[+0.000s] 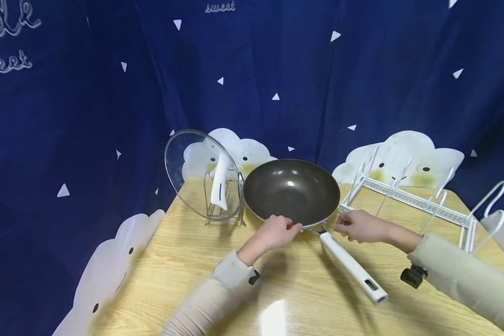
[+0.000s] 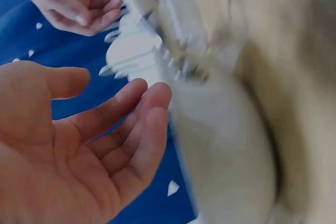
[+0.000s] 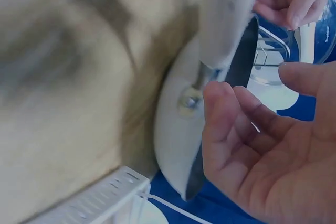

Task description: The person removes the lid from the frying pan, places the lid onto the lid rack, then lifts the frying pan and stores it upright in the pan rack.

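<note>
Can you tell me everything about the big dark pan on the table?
The pan is a round, deep wok with a dark, shiny inside and a pale silvery outside. A metal neck joins it to a long white handle that points toward the person and has a small dark slot near its end. It sits on the wooden table, tipped a little away from the person, between the glass lid on its stand and the white wire rack. The left hand and right hand are at its near rim, fingers relaxed.

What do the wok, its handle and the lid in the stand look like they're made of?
Wok: probably metal with a dark nonstick coating, given its soft sheen and silvery rim. Handle: likely smooth white plastic. Lid: clear glass, since the cloth shows through, with a metal rim.
</note>
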{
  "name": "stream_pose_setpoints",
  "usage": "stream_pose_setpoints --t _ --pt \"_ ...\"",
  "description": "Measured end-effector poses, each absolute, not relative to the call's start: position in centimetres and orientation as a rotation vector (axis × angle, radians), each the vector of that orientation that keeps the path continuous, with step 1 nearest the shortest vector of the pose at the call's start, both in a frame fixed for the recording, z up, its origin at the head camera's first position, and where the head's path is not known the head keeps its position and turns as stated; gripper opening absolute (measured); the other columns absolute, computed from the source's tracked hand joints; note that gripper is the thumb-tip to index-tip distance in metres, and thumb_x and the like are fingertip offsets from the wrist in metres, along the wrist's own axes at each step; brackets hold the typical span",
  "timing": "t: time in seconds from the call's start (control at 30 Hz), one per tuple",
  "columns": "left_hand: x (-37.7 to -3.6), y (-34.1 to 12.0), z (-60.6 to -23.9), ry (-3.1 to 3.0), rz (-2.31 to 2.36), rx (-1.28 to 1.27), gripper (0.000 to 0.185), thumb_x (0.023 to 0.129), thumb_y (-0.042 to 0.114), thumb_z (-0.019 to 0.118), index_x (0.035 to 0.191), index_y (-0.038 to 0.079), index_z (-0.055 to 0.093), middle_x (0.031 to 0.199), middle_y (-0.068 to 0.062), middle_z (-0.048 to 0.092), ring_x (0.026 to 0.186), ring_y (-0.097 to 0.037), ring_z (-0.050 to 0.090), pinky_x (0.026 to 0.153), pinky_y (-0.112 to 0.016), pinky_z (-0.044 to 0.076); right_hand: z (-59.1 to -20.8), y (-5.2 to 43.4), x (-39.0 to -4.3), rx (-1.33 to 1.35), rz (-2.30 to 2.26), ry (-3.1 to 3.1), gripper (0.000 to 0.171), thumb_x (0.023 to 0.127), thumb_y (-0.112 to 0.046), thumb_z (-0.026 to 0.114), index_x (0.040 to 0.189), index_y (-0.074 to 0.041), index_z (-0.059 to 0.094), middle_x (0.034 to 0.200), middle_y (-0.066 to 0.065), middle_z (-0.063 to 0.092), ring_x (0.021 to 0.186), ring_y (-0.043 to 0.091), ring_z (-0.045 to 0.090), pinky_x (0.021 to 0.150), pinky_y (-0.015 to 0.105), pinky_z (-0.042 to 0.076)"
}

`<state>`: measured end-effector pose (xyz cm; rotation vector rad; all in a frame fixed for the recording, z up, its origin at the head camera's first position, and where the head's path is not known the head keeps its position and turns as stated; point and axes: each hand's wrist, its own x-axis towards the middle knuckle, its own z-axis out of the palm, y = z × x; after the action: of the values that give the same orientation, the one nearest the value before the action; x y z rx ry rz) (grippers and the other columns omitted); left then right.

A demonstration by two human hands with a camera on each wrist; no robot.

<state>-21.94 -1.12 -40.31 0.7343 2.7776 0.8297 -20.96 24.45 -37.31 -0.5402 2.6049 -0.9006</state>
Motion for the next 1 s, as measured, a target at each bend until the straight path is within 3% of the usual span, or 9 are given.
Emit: stream_pose_setpoints --t 0.07,0.17,0.27,0.47,0.6,0.8,1.0 --pt "-21.6 -0.4 -41.2 2.699 0.887 0.733 0.046 0.098 0.042 0.043 0.063 0.013 0.051 0.052 0.005 0.039 0.048 -0.009 0.038 0.047 -0.022 0.034 -37.8 25.0 -20.0 -0.501 -0.943 2.548 0.025 0.096 -0.028 0.055 0.084 -0.007 0.058 0.071 0.005 0.055 0.060 0.018 0.054 0.046 0.028 0.046" --pt "-21.2 0.7 -42.4 2.572 1.003 0.657 0.048 0.098 0.046 0.043 0.067 0.013 0.059 0.060 0.007 0.051 0.054 -0.007 0.048 0.053 -0.023 0.041 -38.3 26.0 -18.6 -0.454 -0.982 2.489 0.029 0.097 -0.033 0.053 0.088 -0.007 0.059 0.077 0.008 0.056 0.062 0.020 0.057 0.045 0.029 0.048" --pt "-20.9 2.0 -43.3 2.448 1.133 0.521 0.050 0.096 0.049 0.043 0.076 0.009 0.065 0.077 -0.002 0.065 0.067 -0.014 0.061 0.060 -0.028 0.049 -38.7 26.8 -17.4 -0.417 -1.041 2.405 0.031 0.099 -0.034 0.047 0.095 -0.005 0.058 0.081 0.009 0.056 0.064 0.023 0.059 0.045 0.033 0.050" --pt "-20.6 4.8 -44.7 2.137 1.525 0.239 0.048 0.095 0.041 0.050 0.094 -0.005 0.062 0.097 -0.015 0.061 0.089 -0.033 0.066 0.074 -0.043 0.055 -39.9 27.6 -15.4 -0.370 -1.218 2.191 0.035 0.103 -0.032 0.039 0.108 -0.001 0.053 0.082 0.011 0.056 0.066 0.022 0.059 0.046 0.037 0.052" --pt "-20.2 6.5 -45.9 1.893 1.700 0.103 0.045 0.094 0.040 0.054 0.097 -0.004 0.062 0.092 -0.017 0.061 0.088 -0.036 0.065 0.073 -0.041 0.056 -40.8 27.6 -14.4 -0.362 -1.297 2.118 0.034 0.103 -0.031 0.036 0.111 -0.001 0.051 0.081 0.010 0.056 0.068 0.022 0.059 0.045 0.035 0.051" --pt "-19.9 8.6 -47.2 1.671 1.919 -0.047 0.032 0.091 0.037 0.060 0.083 0.006 0.063 0.074 -0.010 0.066 0.070 -0.022 0.066 0.072 -0.039 0.056 -41.8 27.5 -13.2 -0.351 -1.418 1.931 0.036 0.104 -0.030 0.035 0.111 0.003 0.046 0.080 0.014 0.060 0.065 0.022 0.061 0.043 0.027 0.049" --pt "-20.1 9.9 -47.4 1.610 2.107 -0.209 0.029 0.089 0.028 0.063 0.094 -0.001 0.064 0.083 -0.018 0.070 0.077 -0.025 0.069 0.067 -0.034 0.057 -42.3 27.1 -12.7 -0.415 -1.487 1.848 0.037 0.104 -0.026 0.035 0.117 0.008 0.038 0.084 0.017 0.061 0.053 0.012 0.057 0.039 0.020 0.043"
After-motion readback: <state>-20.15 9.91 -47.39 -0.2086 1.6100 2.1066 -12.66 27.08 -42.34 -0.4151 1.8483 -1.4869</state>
